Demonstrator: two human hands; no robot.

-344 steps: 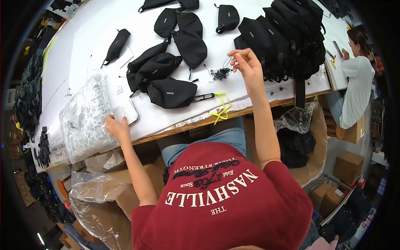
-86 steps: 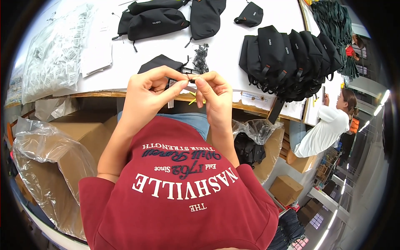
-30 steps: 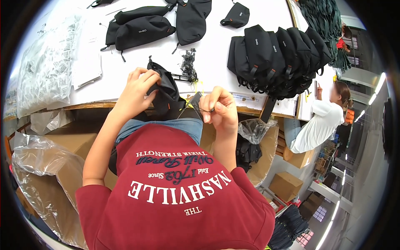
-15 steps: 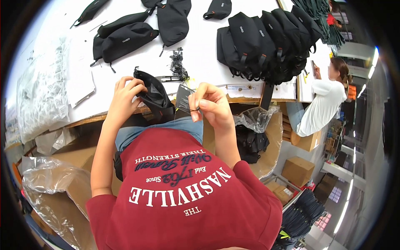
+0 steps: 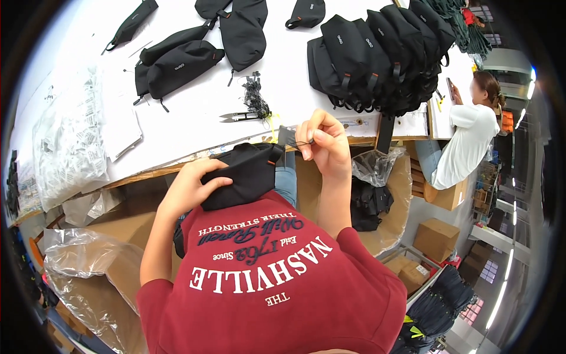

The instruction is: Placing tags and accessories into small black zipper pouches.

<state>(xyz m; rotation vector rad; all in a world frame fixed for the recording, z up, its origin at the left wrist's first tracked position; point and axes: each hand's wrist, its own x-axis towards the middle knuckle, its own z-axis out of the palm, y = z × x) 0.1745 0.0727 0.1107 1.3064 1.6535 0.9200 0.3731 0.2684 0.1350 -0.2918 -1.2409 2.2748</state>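
My left hand [image 5: 190, 187] presses a small black pouch bag [image 5: 243, 172] against my chest, fingers curled over its top. My right hand [image 5: 323, 141] is raised just right of the bag and pinches a thin black cord with a small dark tag [image 5: 287, 137] at the bag's upper corner. Both hands hover over my lap, just in front of the white table's wooden front edge [image 5: 147, 172].
On the table lie thread snips [image 5: 240, 116], a clump of black cords [image 5: 256, 100], flat black bags [image 5: 180, 59], a pile of black bags [image 5: 377, 53] and clear plastic sleeves [image 5: 71, 135]. Cardboard boxes lined with plastic [image 5: 88, 265] flank me. Another person [image 5: 466, 141] works at the right.
Earlier I reached onto the table, then held a small tag with both hands. Since then my left hand has taken up the black bag, which has come down to my chest.
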